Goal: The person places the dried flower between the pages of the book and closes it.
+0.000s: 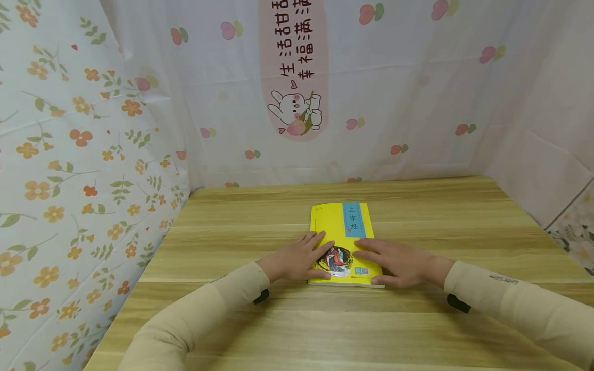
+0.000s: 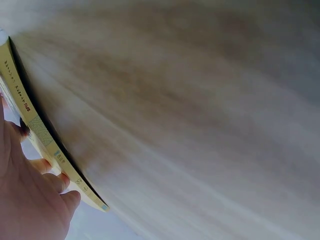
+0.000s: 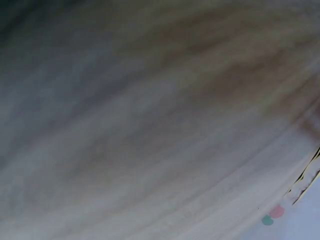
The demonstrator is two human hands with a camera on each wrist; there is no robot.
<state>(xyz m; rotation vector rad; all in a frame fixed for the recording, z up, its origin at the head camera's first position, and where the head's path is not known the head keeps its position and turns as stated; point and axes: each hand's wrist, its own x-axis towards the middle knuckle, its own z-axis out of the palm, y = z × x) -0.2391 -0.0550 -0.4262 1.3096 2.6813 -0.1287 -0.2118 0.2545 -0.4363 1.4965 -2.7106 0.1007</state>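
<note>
A yellow book (image 1: 330, 219) with a blue title strip and a round picture lies closed on the wooden table. From the left, my left hand (image 1: 299, 259) rests on the cover with its fingers spread over the spine side and the picture. My right hand (image 1: 400, 262) lies across the opposite edge, fingers stretched onto the cover and thumb near the lower corner. The left wrist view shows the printed spine (image 2: 42, 132) with the fingertips over its upper edge. In the right wrist view only the page edge (image 3: 306, 181) appears at the far right; that hand is mostly out of frame.
The wooden table (image 1: 241, 211) extends around the book on all sides. Behind it hangs a white curtain (image 1: 218, 103) with a rabbit print and lettering. A floral cloth (image 1: 69, 170) borders the left side, and a pale cloth (image 1: 552, 118) the right.
</note>
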